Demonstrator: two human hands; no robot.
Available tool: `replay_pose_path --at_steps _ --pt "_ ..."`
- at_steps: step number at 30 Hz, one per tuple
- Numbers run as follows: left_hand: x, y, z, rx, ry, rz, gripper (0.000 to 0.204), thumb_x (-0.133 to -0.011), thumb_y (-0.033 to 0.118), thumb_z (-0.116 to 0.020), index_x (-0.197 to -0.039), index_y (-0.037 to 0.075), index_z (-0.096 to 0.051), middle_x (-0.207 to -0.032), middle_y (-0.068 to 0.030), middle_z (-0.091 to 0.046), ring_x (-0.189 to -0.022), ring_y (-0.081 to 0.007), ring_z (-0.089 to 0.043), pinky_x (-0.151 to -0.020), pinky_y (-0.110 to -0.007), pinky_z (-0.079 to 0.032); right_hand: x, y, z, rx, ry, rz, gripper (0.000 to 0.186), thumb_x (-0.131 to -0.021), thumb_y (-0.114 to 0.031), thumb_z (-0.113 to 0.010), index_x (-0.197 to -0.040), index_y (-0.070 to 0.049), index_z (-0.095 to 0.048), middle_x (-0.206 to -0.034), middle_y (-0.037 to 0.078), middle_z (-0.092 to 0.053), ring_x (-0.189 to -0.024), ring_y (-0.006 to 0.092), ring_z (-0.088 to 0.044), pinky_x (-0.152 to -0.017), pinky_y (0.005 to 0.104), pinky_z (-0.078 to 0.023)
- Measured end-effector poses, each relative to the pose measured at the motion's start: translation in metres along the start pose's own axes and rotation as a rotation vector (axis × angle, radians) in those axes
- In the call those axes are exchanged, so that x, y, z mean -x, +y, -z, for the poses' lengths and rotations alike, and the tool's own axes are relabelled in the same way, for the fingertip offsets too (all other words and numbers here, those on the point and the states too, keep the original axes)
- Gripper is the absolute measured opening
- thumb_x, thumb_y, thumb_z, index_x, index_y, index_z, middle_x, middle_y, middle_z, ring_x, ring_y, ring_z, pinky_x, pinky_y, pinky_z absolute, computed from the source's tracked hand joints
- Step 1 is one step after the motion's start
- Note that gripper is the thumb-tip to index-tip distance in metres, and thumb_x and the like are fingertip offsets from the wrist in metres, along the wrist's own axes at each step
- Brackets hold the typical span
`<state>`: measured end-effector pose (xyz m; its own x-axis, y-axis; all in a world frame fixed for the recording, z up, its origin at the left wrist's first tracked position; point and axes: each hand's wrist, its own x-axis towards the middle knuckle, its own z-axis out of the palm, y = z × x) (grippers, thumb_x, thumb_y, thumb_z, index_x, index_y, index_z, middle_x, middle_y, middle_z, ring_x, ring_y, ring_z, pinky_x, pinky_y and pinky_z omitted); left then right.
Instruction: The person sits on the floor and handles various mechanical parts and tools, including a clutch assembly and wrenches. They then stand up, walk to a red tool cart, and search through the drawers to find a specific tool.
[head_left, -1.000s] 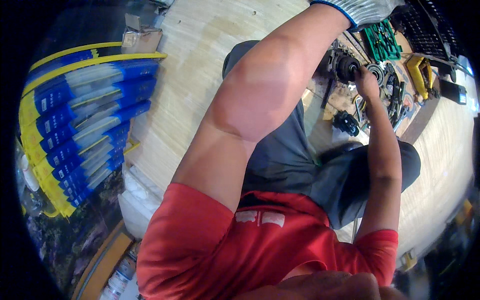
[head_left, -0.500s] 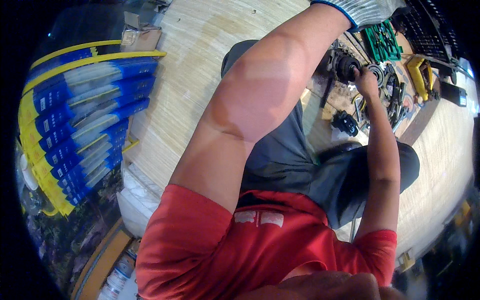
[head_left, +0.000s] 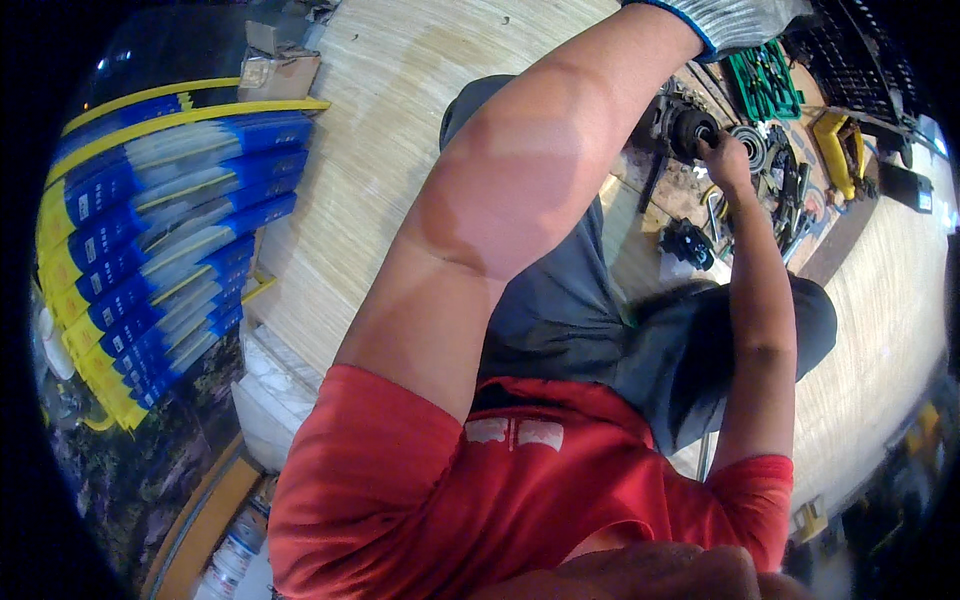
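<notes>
My left hand (head_left: 745, 25), in a grey glove with a blue cuff, reaches to the top right; its fingers are hidden or cut off, so I cannot see what it holds. My bare right hand (head_left: 727, 162) grips the black round part (head_left: 694, 128) on a dark mechanical assembly (head_left: 660, 130), fingers curled at its centre. Just right of that is a ringed silver disc (head_left: 752, 145). Around them lie wrenches and dark tools (head_left: 795, 195), a black component (head_left: 685, 243) and a green tool tray (head_left: 760, 85), on a worn board (head_left: 645, 200).
A yellow tool or case (head_left: 840, 150), a black perforated crate (head_left: 850, 55) and a dark box (head_left: 908, 188) stand at the right. My crossed legs rest on pale wood flooring (head_left: 370, 120). On the left are stacked blue-and-yellow packages (head_left: 160, 250), yellow rails (head_left: 200, 118) and a cardboard box (head_left: 280, 75).
My right hand has shifted very slightly left and up on the black round part. My left arm stays in nearly the same position.
</notes>
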<state>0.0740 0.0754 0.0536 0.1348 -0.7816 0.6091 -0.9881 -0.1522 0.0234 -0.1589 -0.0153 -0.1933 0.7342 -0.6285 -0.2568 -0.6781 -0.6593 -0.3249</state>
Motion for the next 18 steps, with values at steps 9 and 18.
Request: replay_pose_path --at_steps 9,18 --pt "-0.001 -0.007 -0.007 0.21 0.098 0.041 0.039 -0.099 0.036 -0.052 -0.106 0.003 -0.071 -0.106 -0.0228 -0.069 -0.095 -0.0398 -0.066 -0.081 -0.05 -0.053 0.006 0.012 0.025 -0.172 -0.032 -0.073 0.05 -0.083 -0.045 -0.076 -0.101 0.002 -0.071 -0.098 0.027 -0.07 -0.097 0.0421 -0.068 -0.085 0.0482 -0.052" --pt "-0.003 -0.009 0.006 0.409 -0.013 0.31 0.044 -0.095 0.046 -0.056 -0.113 0.008 -0.07 -0.1 -0.0205 -0.071 -0.093 -0.0396 -0.067 -0.083 -0.047 -0.053 0.025 0.066 0.069 -0.09 -0.011 -0.295 0.072 -0.086 -0.068 -0.06 -0.109 -0.001 -0.074 -0.106 0.028 -0.07 -0.104 0.0405 -0.068 -0.092 0.0456 -0.051"
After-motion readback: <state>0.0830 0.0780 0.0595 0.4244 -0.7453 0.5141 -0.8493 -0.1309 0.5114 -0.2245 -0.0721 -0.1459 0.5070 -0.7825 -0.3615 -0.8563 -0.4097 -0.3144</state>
